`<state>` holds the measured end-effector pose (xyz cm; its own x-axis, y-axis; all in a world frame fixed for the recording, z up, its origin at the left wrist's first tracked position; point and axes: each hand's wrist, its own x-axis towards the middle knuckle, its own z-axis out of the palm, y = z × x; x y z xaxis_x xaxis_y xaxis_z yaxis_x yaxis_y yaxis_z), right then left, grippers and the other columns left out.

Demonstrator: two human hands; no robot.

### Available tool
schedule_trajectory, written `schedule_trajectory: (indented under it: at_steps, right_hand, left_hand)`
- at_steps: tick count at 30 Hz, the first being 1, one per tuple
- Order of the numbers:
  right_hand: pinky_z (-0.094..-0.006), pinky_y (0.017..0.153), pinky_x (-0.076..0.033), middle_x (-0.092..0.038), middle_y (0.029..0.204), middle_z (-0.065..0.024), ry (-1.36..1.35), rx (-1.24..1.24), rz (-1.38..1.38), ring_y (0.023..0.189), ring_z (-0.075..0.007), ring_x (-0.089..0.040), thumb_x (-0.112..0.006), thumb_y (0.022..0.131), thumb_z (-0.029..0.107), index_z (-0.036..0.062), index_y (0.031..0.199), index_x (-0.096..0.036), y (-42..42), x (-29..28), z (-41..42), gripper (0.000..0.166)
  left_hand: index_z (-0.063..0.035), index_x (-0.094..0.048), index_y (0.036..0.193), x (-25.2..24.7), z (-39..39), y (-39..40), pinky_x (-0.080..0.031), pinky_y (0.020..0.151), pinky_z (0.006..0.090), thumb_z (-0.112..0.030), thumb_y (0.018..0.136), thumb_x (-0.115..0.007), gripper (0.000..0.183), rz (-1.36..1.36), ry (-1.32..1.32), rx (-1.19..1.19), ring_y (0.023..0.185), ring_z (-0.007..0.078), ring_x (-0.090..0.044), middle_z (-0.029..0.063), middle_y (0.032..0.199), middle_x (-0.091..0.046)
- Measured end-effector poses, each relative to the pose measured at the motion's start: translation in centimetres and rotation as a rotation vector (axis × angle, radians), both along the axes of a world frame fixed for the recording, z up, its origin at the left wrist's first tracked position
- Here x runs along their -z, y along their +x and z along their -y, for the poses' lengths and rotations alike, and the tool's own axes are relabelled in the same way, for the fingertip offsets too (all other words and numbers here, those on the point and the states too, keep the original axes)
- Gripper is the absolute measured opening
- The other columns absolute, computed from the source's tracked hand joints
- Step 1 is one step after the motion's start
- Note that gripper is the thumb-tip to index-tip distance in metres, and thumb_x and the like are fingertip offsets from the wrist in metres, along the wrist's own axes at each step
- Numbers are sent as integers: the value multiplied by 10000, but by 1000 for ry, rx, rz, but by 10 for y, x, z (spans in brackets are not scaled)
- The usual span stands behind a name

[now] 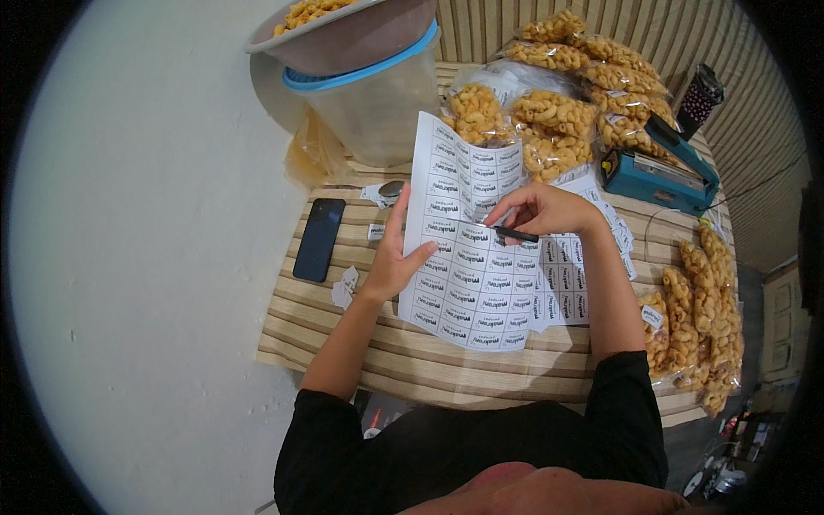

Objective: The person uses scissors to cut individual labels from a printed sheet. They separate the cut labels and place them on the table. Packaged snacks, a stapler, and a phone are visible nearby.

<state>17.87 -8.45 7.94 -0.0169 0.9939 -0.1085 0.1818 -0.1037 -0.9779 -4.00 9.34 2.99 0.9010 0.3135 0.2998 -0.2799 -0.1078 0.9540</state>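
My left hand [397,261] grips the left edge of a white paper sheet [467,283], thumb on top and fingers behind. The sheet is printed with a grid of labels that bear writing, and it bows slightly above the table. My right hand [547,209] holds a black-handled cutting tool [518,234] over the middle of the sheet. Its thin blade points left across the grid; whether it is a knife or scissors is unclear. More printed label sheets [561,277] lie on the table beneath my right forearm.
On the striped tablecloth [450,380] lie a smartphone [319,239], cut labels [345,288] and a spoon [391,188]. Macaroni snack bags [557,122] are piled behind, with more bags [698,322] at right. A blue heat sealer [660,177], a tumbler [698,100] and a basin [347,38] on a lidded tub [380,109] stand around.
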Motion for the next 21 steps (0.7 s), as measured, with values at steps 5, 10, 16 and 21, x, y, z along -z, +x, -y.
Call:
schedule_trajectory:
  at_steps: [5,10,16,21]
  right_hand:
    - [-187,680,-495,-695,867,-29,-2,-21,8,764,-58,-636,-744,758,62,59,1125,-648,1,3,0,380]
    - [-200,693,-522,-679,869,-40,-22,-26,19,788,-83,-649,-737,759,24,20,1114,-643,-1,3,-3,368]
    - [-204,693,-526,-679,858,-46,-15,-23,-7,781,-97,-661,-709,766,-8,15,1108,-641,-1,3,-3,349]
    - [-206,693,-527,-684,843,-50,-12,-21,26,777,-101,-664,-695,772,-21,16,1110,-640,-1,2,-3,344]
  left_hand:
    - [-65,-24,1492,-1,1,-1,-337,1041,314,60,844,-569,856,-30,-30,42,1280,198,-397,168,1484,-255]
    - [-60,-19,1491,3,0,0,-321,1050,314,47,848,-572,855,-27,40,24,1290,205,-388,167,1491,-244]
    - [-55,-23,1491,2,0,0,-314,1054,314,38,846,-580,857,-28,26,36,1294,211,-381,167,1497,-229]
    - [-57,-24,1491,3,0,0,-322,1049,314,48,840,-583,864,-19,42,25,1287,207,-389,167,1495,-233]
